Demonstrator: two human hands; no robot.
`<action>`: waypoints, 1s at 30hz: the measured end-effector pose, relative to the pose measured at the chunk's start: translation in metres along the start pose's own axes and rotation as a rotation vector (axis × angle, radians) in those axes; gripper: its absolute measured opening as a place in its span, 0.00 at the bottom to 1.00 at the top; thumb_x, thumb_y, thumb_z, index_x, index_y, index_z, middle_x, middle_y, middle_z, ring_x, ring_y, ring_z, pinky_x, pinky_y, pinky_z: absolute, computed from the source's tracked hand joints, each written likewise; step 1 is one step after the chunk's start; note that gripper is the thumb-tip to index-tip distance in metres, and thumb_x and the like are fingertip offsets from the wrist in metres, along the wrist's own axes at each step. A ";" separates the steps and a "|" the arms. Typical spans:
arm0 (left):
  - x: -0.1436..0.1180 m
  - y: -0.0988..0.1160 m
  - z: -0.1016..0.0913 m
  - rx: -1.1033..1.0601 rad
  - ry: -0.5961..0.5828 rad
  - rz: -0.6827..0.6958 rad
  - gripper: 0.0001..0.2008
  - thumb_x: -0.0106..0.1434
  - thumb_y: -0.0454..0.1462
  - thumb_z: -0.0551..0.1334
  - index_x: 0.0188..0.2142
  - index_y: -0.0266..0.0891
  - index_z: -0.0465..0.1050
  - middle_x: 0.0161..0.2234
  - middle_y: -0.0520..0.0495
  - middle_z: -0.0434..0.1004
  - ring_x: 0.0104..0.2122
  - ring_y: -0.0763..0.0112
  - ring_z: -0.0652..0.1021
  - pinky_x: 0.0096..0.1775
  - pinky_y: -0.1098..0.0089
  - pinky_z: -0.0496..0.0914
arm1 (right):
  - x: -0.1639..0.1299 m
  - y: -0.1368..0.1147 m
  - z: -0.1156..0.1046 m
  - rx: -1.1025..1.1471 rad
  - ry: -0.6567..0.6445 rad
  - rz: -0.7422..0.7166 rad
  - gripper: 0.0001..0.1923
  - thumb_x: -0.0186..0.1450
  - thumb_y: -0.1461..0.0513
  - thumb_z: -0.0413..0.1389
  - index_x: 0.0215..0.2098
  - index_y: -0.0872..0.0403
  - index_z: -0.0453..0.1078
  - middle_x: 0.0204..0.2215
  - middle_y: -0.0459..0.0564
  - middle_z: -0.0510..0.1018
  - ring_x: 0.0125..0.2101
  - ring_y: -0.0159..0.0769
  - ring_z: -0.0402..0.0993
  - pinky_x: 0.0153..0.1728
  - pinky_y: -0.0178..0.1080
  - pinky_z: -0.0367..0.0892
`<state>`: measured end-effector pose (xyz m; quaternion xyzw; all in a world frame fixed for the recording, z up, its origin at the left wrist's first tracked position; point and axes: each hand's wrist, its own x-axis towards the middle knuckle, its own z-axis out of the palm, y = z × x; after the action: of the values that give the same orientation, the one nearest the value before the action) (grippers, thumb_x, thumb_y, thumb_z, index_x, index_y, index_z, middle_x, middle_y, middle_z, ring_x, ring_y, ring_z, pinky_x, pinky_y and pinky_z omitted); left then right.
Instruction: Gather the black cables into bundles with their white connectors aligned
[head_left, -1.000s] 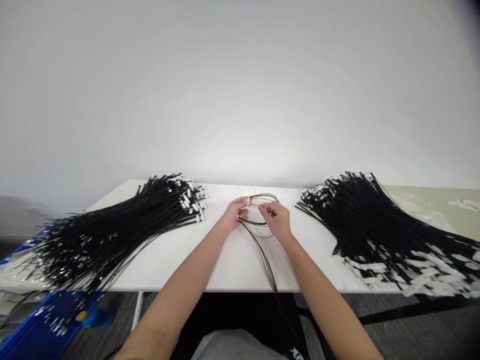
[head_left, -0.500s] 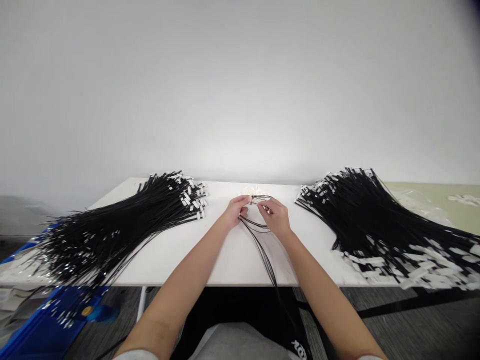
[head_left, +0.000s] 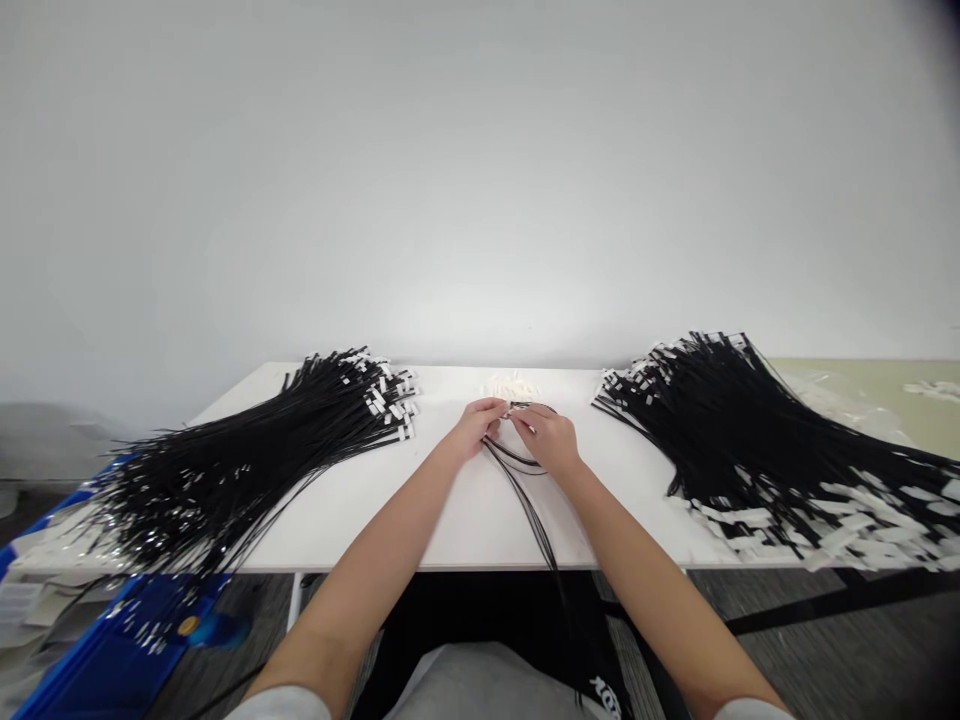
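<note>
Over the middle of the white table, my left hand (head_left: 480, 425) is closed in a pinch on a small connector end of the black wires (head_left: 525, 500); fingers cover most of it. Right beside it, my right hand (head_left: 547, 434) pinches the wire ends near the connector, its fingertips almost touching the left ones. The wires loop between both hands and hang down over the front edge towards my lap. Just behind the hands lies a small pile of white connector housings (head_left: 511, 385).
A heap of black wires (head_left: 277, 450) with white connectors lies on the left, spilling over the edge above a blue bin (head_left: 112, 660). Another wire bundle (head_left: 742, 430) spreads over the right side, its near ends carrying white pieces. A clear plastic bag (head_left: 840, 400) sits behind it.
My hands have come closer together, with the right fingertips now against the connector end by the left ones. The view has shifted slightly.
</note>
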<state>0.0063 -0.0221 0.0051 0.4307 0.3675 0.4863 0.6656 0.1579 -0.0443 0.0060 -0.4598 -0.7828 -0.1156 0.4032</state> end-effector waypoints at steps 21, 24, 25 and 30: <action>0.010 0.009 -0.012 -0.232 0.329 -0.104 0.09 0.48 0.35 0.63 0.26 0.34 0.63 0.19 0.53 0.65 0.12 0.86 0.55 0.15 0.76 0.46 | -0.008 -0.018 -0.002 0.141 -0.361 -0.164 0.11 0.63 0.57 0.48 0.32 0.50 0.72 0.25 0.46 0.74 0.24 0.28 0.66 0.23 0.31 0.53; 0.008 0.011 -0.009 -0.236 0.353 -0.167 0.07 0.50 0.34 0.61 0.25 0.34 0.62 0.17 0.54 0.62 0.11 0.85 0.55 0.15 0.75 0.47 | -0.006 -0.022 -0.002 0.201 -0.404 -0.092 0.10 0.63 0.57 0.48 0.32 0.49 0.71 0.27 0.44 0.75 0.24 0.27 0.67 0.24 0.30 0.55; 0.007 0.012 -0.007 -0.237 0.354 -0.186 0.06 0.51 0.33 0.61 0.25 0.34 0.62 0.16 0.54 0.61 0.11 0.84 0.55 0.15 0.75 0.47 | -0.006 -0.023 -0.001 0.217 -0.406 -0.068 0.10 0.63 0.57 0.48 0.32 0.49 0.71 0.27 0.43 0.75 0.24 0.27 0.67 0.25 0.30 0.55; 0.002 0.015 0.003 -0.232 0.363 -0.248 0.08 0.51 0.34 0.61 0.23 0.35 0.61 0.15 0.56 0.58 0.10 0.83 0.56 0.15 0.75 0.50 | -0.005 -0.027 0.001 0.249 -0.411 -0.007 0.09 0.62 0.59 0.49 0.34 0.48 0.71 0.30 0.43 0.76 0.25 0.28 0.68 0.26 0.32 0.57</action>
<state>0.0049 -0.0188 0.0201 0.2084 0.4727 0.5091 0.6885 0.1369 -0.0618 0.0069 -0.4176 -0.8582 0.0762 0.2887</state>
